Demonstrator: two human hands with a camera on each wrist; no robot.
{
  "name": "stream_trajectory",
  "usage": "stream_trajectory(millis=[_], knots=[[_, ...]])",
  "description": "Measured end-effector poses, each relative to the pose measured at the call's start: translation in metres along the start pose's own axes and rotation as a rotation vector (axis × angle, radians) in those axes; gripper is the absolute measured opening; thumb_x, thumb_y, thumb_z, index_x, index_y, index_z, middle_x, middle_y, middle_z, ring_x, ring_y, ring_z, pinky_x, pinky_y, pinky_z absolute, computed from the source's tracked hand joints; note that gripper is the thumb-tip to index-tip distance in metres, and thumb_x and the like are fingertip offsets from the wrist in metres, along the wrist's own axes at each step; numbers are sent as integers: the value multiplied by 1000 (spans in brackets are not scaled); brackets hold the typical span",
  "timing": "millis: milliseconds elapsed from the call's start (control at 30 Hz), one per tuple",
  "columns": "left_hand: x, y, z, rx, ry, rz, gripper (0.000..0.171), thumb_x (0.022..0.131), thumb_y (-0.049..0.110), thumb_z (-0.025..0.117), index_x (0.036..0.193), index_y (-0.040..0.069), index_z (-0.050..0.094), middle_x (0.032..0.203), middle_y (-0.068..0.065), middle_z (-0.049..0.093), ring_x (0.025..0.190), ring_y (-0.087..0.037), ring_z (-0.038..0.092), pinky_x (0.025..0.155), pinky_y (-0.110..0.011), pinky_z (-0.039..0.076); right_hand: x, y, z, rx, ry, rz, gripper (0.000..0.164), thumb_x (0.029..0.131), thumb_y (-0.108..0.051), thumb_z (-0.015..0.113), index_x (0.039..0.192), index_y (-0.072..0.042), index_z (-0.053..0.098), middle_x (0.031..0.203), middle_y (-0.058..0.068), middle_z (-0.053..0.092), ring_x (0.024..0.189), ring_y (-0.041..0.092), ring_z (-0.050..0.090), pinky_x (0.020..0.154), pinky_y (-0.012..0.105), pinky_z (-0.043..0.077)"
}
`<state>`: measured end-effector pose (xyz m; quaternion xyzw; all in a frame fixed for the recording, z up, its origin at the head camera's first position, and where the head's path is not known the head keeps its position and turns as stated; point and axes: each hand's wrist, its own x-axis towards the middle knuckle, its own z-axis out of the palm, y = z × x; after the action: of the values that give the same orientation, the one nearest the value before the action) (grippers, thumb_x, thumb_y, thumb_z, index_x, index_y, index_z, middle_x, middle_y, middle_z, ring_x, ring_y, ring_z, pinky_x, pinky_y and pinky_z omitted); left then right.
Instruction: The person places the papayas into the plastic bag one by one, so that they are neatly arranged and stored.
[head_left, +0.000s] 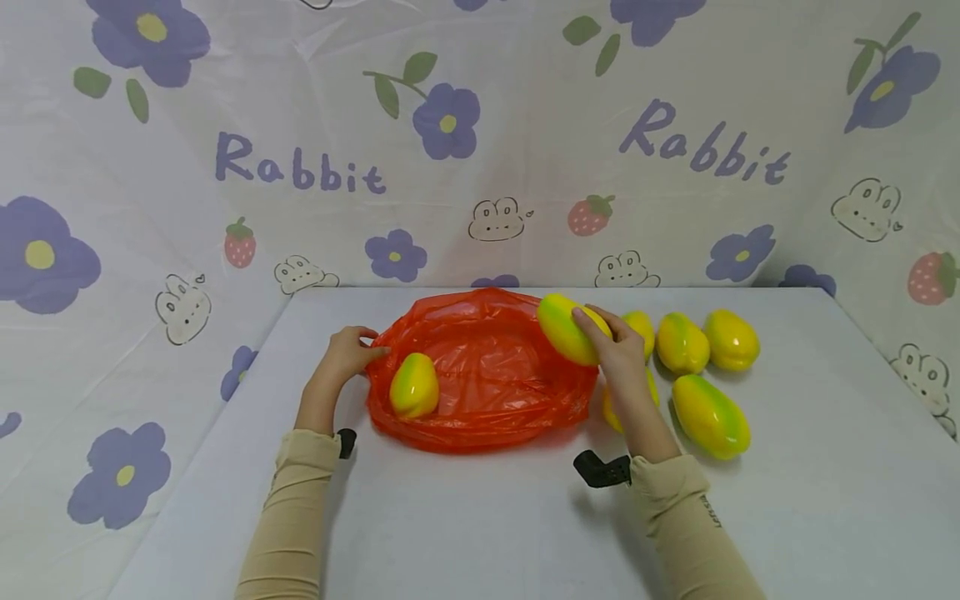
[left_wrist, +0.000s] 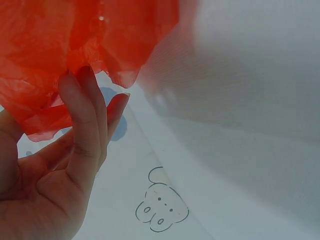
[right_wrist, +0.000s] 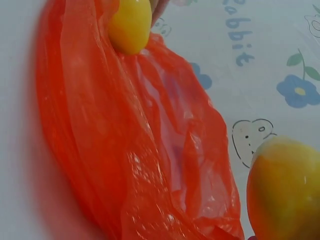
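Note:
A red plastic bag [head_left: 487, 358] lies spread with its mouth up, and one yellow fruit [head_left: 414, 386] with a green streak sits inside at the left. My left hand [head_left: 349, 350] pinches the bag's left rim between thumb and fingers. In the left wrist view the red plastic [left_wrist: 125, 35] hangs over that hand's fingers. My right hand [head_left: 622, 354] grips another yellow fruit [head_left: 564, 327] with a green streak over the bag's right rim. Part of this held fruit [right_wrist: 285, 190] shows at the lower right of the right wrist view.
Several more such fruits, among them one at the back right [head_left: 732, 340] and one nearer the front [head_left: 711, 417], lie right of the bag. Two are partly hidden by my right arm. Behind the white table [head_left: 465, 525] hangs a flowered cloth [head_left: 510, 167].

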<state>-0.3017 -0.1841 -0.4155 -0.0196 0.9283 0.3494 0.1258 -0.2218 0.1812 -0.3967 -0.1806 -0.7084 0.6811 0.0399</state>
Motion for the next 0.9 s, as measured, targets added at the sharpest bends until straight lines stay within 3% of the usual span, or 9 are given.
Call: stream_trajectory(millis=[133,900], knots=[[0,0,0,2,-2,-2,54,96,27,60,140,-1,45,129,-26,54,100,-30,63,89,-37,58,-2,1,7,10,-7,8,69,85,-56,66,144,-24,49,153,0,42,138,19,37,120,35,31],[-1,0,0,-16,-10,-15,54,96,27,60,140,0,45,130,-25,55,102,-30,63,92,-37,57,-5,11,49,3,-97,21,69,84,-53,69,142,-21,51,145,4,45,127,24,42,114,38,40]])
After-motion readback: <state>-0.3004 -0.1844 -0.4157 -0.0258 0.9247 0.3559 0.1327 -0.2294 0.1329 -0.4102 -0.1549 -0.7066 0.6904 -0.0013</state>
